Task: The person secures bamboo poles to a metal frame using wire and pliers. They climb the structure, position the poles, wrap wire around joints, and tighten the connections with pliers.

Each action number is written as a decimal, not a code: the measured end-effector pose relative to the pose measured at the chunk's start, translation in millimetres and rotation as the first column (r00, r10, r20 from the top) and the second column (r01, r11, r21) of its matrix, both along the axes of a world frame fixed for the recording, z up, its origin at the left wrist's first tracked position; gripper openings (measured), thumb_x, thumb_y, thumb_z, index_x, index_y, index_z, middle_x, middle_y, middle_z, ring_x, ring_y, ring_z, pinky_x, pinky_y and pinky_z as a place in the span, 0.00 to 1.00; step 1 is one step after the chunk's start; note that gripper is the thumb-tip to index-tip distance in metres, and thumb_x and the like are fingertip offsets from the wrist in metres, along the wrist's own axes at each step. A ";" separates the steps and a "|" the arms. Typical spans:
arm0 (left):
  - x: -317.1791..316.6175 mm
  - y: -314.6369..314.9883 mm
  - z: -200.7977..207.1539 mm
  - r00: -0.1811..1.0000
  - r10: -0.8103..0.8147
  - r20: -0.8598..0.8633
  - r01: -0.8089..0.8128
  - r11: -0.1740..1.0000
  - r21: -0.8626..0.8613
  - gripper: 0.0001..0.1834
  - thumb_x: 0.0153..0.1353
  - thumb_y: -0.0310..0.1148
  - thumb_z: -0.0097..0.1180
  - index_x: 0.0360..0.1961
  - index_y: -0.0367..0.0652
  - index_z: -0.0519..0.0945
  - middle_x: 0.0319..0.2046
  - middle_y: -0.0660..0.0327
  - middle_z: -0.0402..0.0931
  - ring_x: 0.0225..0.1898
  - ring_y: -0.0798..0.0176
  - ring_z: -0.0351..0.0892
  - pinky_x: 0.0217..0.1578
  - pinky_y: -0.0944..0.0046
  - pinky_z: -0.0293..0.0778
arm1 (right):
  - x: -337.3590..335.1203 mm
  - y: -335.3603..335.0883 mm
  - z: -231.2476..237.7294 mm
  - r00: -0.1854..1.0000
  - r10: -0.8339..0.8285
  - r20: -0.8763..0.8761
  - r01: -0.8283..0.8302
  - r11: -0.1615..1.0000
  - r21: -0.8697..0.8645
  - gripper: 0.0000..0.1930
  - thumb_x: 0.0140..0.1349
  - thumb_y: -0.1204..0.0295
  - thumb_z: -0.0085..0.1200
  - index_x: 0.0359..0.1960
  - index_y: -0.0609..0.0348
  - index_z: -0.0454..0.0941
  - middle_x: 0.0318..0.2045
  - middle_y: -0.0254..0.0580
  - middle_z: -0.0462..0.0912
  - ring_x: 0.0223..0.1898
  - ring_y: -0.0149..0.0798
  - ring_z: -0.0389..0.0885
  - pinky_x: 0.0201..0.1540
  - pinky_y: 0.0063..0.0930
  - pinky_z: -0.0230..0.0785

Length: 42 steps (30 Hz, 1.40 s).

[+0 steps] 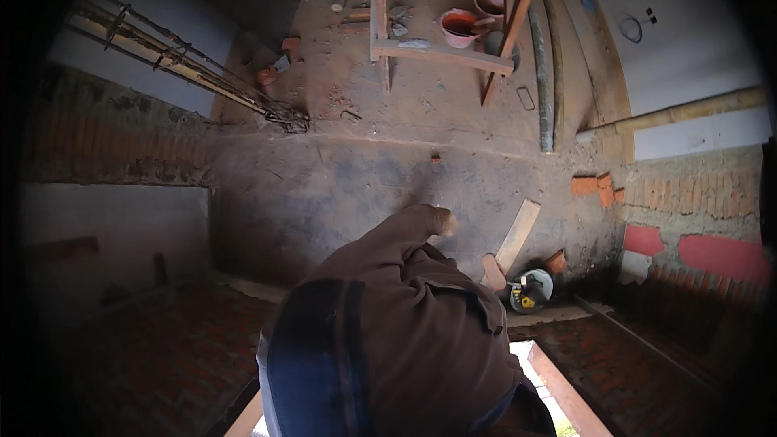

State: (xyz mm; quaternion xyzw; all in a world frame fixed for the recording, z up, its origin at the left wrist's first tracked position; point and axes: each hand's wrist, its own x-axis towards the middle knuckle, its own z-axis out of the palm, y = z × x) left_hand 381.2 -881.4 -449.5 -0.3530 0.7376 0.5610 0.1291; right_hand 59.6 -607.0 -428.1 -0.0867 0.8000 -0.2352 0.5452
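Note:
My left arm, in a brown sleeve, bends across in front of me. My left hand (446,222) hangs over the grey floor, its fingers too small and blurred to make out. Lower and to the right, my right hand (492,273) is closed at the near end of a pale wooden board (519,235), which slants away up and to the right. Just beside this hand stands a light-coloured bucket (544,278) with a yellow-and-black tool (526,299) and other dark items in it. A broken brick piece (555,260) lies by the bucket's rim.
Ahead stands a wooden trestle (441,55), with pink tubs (460,27) behind its crossbar. Long poles (544,81) lie to its right, and a bamboo pole (688,111) juts from the right wall. Loose bricks (584,185) lie by that wall. Steel bars (186,61) reach in from the left.

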 end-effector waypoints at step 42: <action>279.3 261.9 -74.6 0.288 0.822 0.492 -0.943 0.332 -0.003 0.23 0.67 0.49 0.61 0.60 0.54 0.83 0.59 0.55 0.82 0.64 0.54 0.79 0.63 0.54 0.74 | 22.8 -386.6 -30.0 0.804 0.589 0.079 -0.594 0.793 0.134 0.09 0.73 0.66 0.54 0.50 0.51 0.81 0.31 0.36 0.81 0.23 0.32 0.78 0.23 0.31 0.72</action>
